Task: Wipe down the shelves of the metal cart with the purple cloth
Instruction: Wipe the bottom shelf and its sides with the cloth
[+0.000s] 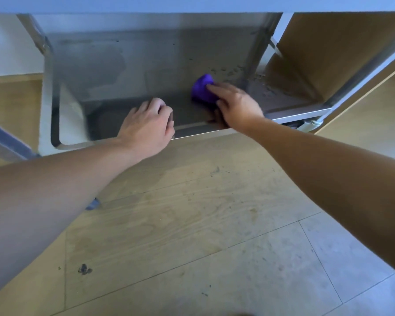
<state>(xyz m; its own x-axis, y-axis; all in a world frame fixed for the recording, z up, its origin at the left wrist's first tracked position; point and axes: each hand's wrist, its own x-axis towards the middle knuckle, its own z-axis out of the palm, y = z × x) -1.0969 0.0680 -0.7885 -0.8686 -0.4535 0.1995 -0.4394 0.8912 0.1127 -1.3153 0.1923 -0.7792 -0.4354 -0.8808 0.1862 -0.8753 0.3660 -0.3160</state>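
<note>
Wiping lower shelf [135, 71] — purple cloth [203, 88] clutched in right grip [237, 103], to be pressed toward crumbs [233, 70]; left grip [148, 126] curled, hold unclear.

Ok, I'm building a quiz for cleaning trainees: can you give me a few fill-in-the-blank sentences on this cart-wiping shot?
1. The bunched cloth on the metal cart's lower shelf is ___ in colour.
2. The ___ hand holds that cloth.
3. The other hand rests at the shelf's ___ edge.
4. Dark crumbs lie on the shelf to the ___ of the cloth.
Missing words: purple; right; front; right.
</note>
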